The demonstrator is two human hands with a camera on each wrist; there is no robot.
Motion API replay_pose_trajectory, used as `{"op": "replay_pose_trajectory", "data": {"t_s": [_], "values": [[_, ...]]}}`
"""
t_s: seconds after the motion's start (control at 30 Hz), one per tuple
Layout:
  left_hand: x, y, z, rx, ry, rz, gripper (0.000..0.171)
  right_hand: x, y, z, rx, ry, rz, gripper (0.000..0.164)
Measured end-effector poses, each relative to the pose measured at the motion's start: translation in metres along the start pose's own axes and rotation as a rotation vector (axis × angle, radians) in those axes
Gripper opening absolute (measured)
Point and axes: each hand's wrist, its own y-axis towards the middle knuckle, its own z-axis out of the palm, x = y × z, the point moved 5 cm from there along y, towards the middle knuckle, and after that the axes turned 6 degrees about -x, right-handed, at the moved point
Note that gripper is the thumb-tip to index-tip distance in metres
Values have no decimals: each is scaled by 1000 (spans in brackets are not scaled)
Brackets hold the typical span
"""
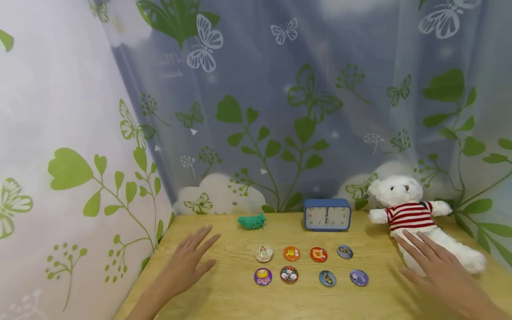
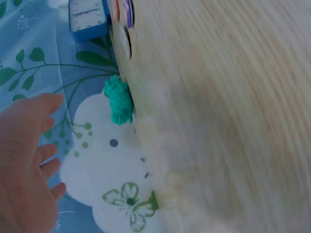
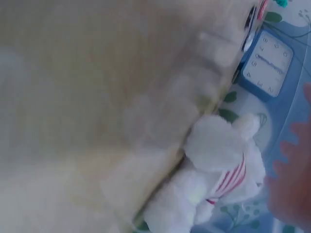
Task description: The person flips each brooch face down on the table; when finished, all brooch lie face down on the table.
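In the head view my left hand (image 1: 188, 262) hovers over the table's left side, fingers spread and holding nothing. Several round badges lie in two rows to its right, among them a purple badge (image 1: 262, 276), an orange badge (image 1: 291, 253) and a red badge (image 1: 318, 254). Beyond that hand sits a green knitted bundle (image 1: 251, 221). My right hand (image 1: 438, 266), also with extended fingers and nothing in it, is in front of a white teddy bear (image 1: 412, 215) in a red-striped shirt and hides part of its legs. Whether it touches the bear I cannot tell.
A blue alarm clock (image 1: 327, 215) stands at the back of the wooden table (image 1: 240, 306), behind the badges. A curtain (image 1: 256, 89) printed with leaves and butterflies hangs along the back and left side.
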Motion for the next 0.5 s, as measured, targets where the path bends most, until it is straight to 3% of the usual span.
{"op": "replay_pose_trajectory", "data": {"t_s": [0.17, 0.33, 0.4, 0.5], "values": [[-9, 2, 8, 41, -253, -112, 60, 9, -6, 13, 116, 272, 192, 76], [-23, 8, 21, 131, -416, -180, 58, 16, -3, 19, 114, 471, 251, 64], [-29, 12, 27, 172, -476, -206, 59, 18, 0, 20, 171, 523, 296, 60], [-40, 19, 36, 221, -584, -252, 60, 19, 0, 24, 316, 616, 440, 60]]}}
